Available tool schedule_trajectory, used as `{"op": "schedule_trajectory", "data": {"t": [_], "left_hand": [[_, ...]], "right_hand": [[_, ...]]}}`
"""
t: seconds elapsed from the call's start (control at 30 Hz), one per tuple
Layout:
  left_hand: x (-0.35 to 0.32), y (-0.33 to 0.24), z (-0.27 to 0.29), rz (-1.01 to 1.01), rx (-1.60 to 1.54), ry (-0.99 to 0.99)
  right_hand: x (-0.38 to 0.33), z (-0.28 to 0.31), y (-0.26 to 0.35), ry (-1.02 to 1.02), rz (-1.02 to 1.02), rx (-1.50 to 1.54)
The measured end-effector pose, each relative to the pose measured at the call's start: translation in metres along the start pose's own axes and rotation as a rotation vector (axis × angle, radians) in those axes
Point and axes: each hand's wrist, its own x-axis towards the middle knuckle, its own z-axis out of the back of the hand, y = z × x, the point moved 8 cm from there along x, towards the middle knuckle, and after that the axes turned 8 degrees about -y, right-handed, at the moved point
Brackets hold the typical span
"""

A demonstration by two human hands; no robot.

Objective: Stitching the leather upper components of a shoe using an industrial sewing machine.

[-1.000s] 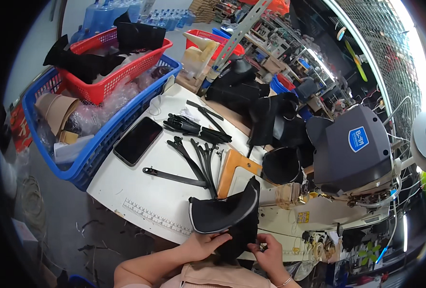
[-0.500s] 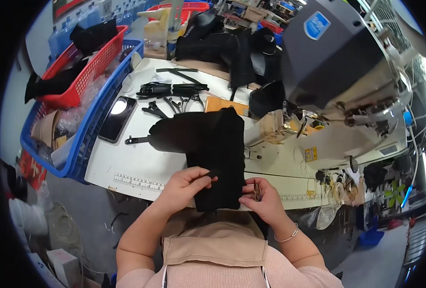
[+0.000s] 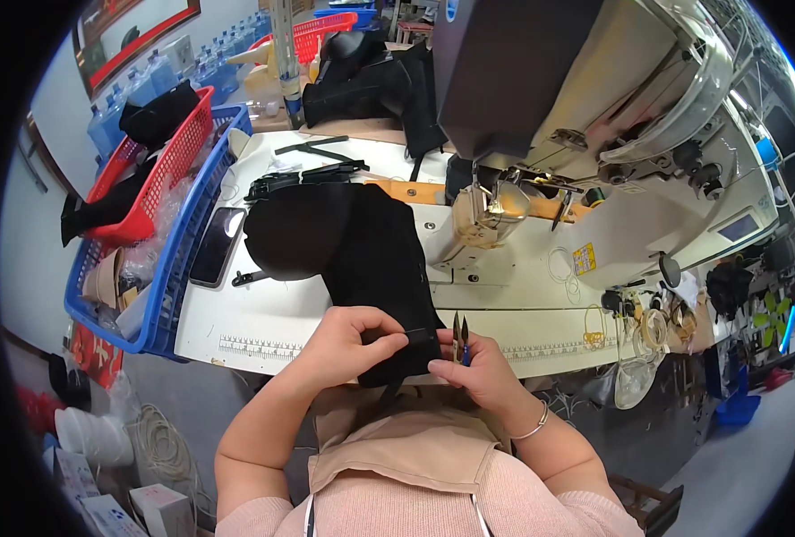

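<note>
Black fabric piece (image 3: 362,259), curved and dark, lies draped over white table (image 3: 263,313).

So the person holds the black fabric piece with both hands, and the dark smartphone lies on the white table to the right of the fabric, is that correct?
Not quite. The head view shows the dark smartphone on the white table to the left of the black fabric piece, beside the blue plastic basket. The rest holds: the left hand and the right hand both grip the fabric's near edge.

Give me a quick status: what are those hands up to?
Left hand pinching black fabric piece at its near edge. Right hand holds the same edge, plus small snips. Sewing machine behind, apart.
</note>
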Motion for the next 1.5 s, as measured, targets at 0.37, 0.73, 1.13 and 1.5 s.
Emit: {"op": "schedule_trajectory", "data": {"t": [0.37, 0.73, 1.13, 1.5], "left_hand": [[0.01, 0.003, -0.014, 0.002, 0.055, -0.07], [0.009, 0.008, -0.019, 0.033, 0.027, -0.084], [0.007, 0.007, -0.024, -0.02, 0.099, -0.134], [0.049, -0.071, -0.033, -0.793, 0.761, 0.397]], "right_hand": [[0.0, 0.003, 0.002, 0.036, -0.041, -0.027], [0.001, 0.004, -0.001, 0.047, -0.071, -0.045], [0.003, -0.002, 0.002, -0.01, -0.06, 0.051], [0.009, -0.005, 0.064, -0.005, 0.482, -0.406]]}}
